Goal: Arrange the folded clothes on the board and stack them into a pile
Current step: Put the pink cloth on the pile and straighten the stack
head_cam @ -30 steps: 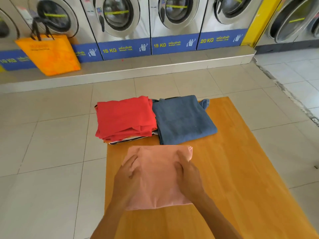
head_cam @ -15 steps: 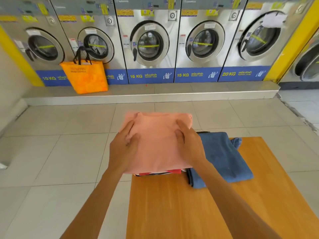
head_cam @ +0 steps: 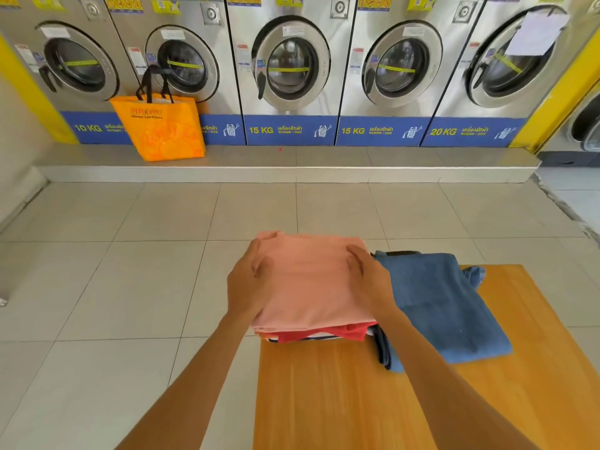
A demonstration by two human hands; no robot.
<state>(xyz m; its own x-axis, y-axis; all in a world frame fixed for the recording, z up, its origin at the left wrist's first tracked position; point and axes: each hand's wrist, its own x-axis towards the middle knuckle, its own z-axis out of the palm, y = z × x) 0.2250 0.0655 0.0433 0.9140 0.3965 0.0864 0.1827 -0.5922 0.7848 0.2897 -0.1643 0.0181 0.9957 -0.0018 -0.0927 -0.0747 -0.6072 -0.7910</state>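
A folded pink cloth [head_cam: 311, 280] lies on top of a pile with a red garment [head_cam: 324, 334] and a striped one beneath it, at the far left corner of the wooden board [head_cam: 357, 401]. My left hand [head_cam: 248, 284] grips the pink cloth's left edge. My right hand [head_cam: 370, 280] grips its right edge, thumb on top. A folded blue cloth [head_cam: 444, 306] lies on the board right beside the pile, touching my right wrist.
The board sits low on a tiled floor [head_cam: 130, 271]. A row of washing machines [head_cam: 290, 66] stands behind a raised ledge [head_cam: 292, 164]. An orange bag [head_cam: 162, 131] rests on the ledge at the left.
Both hands lifted the pink cloth from the board's near part, carried it forward and set it down on the red pile. The head view has tilted up.
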